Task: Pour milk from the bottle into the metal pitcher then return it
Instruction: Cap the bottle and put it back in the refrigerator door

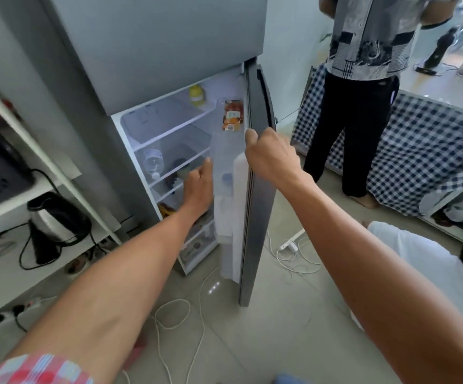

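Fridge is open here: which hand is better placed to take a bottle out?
Probably the left. The left hand is open and already reaching into the fridge beside the door shelves, while the right hand grips the edge of the fridge door, holding it open.

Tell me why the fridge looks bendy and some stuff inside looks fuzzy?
Head view: the wide lens curves straight edges, so the fridge door leans and bows. Head view: the left hand is smeared by motion, and the bottle lying on the shelf looks soft. Head view: a small glare spot shines on the floor tiles; daylight washes out the top right corner.
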Tool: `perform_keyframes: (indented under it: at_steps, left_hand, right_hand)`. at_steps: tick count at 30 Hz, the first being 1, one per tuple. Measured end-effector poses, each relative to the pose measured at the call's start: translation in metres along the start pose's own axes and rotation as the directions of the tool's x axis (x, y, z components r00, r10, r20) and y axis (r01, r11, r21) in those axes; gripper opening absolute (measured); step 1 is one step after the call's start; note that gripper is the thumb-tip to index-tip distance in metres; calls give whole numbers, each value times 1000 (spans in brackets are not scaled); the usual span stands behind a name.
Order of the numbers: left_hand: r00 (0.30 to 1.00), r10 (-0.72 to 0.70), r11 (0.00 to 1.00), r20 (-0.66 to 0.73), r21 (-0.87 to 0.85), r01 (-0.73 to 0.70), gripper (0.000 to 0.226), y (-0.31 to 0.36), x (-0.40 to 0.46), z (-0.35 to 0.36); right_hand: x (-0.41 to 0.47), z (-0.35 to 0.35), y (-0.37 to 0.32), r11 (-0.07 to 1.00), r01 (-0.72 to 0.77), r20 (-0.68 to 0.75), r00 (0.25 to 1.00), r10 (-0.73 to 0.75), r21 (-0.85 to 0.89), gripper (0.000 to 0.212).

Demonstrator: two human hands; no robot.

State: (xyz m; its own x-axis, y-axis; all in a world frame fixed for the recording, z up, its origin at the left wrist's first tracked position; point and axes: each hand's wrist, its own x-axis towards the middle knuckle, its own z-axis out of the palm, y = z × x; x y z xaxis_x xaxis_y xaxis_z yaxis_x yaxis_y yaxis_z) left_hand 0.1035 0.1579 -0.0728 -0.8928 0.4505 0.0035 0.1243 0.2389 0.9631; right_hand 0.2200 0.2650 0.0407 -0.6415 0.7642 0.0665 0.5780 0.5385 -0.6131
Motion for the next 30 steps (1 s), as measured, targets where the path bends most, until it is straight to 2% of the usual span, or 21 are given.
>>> perform_keyframes:
  at_steps: [3, 6, 10, 15, 19, 21, 23, 26, 28, 30]
  left_hand:
    - [999, -15, 1000, -33, 19, 16, 49, -1, 4, -23]
    - [998, -7, 1000, -68, 10, 8, 51, -7, 12, -44]
    - [991, -48, 997, -128, 57, 56, 53, -8, 18, -65]
    - [948, -84, 989, -307, 89, 116, 53, 0, 30, -82]
    - [851, 58, 990, -522, 142, 20, 49, 7, 30, -83]
    - [792, 171, 970, -587, 239, -32, 48, 17, 24, -80]
    - [748, 318, 911, -583, 407, -70, 56, 21, 20, -76]
    - [714, 540, 702, -445, 706, -91, 64, 18, 19, -70]
    - [754, 561, 563, -343, 825, -43, 67, 19, 18, -60]
    - [826, 493, 457, -275, 889, 23, 70, 19, 18, -52]
  right_hand:
    - [7, 8, -7, 990, 91, 48, 994, -97, 110, 46]
    - [21, 17, -4, 968, 221, 123, 964, -235, 118, 44]
    - [49, 36, 5, 890, 456, 192, 871, -452, 28, 49]
    - [82, 66, 8, 751, 660, 171, 740, -651, 5, 51]
    - [98, 85, 3, 671, 742, 166, 662, -730, -9, 60]
    - [105, 95, -2, 640, 768, 174, 631, -756, -4, 62]
    - [109, 104, -5, 602, 799, 171, 593, -787, 1, 64]
    - [115, 114, -11, 567, 823, 208, 559, -803, -22, 68]
    - [121, 117, -15, 542, 840, 244, 534, -809, -42, 69]
    - [126, 117, -20, 509, 858, 288, 507, -813, -73, 70]
